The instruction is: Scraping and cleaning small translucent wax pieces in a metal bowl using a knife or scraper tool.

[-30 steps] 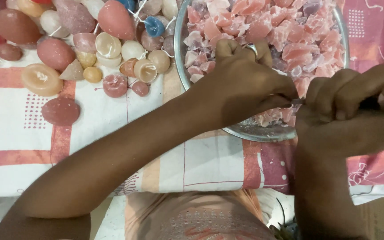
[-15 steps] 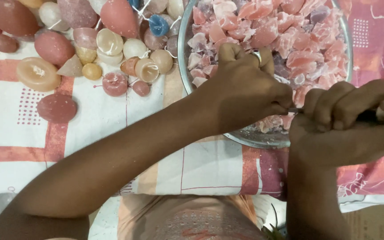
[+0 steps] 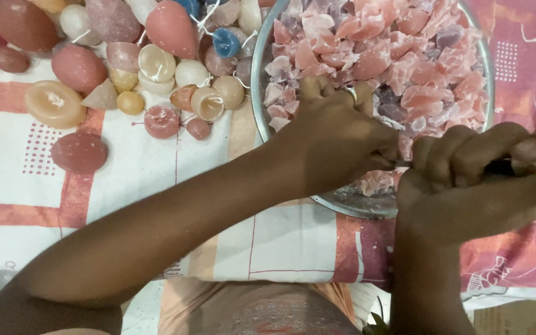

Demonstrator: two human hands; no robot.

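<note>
Over the near rim of the metal bowl [image 3: 259,93] of pink wax chunks [image 3: 398,56], the left hand [image 3: 336,139] curls its grip closed on something hidden beneath it. Just beside, the right hand [image 3: 473,180] clenches a dark tool handle [image 3: 504,165]. Since half a second ago, both hands sit slightly lower in view.

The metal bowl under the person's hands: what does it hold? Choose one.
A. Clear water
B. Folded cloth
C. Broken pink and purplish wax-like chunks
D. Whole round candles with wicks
C. The metal bowl is heaped with broken pink and purplish chunks, while the whole candles lie outside it on the cloth to the left.
</note>
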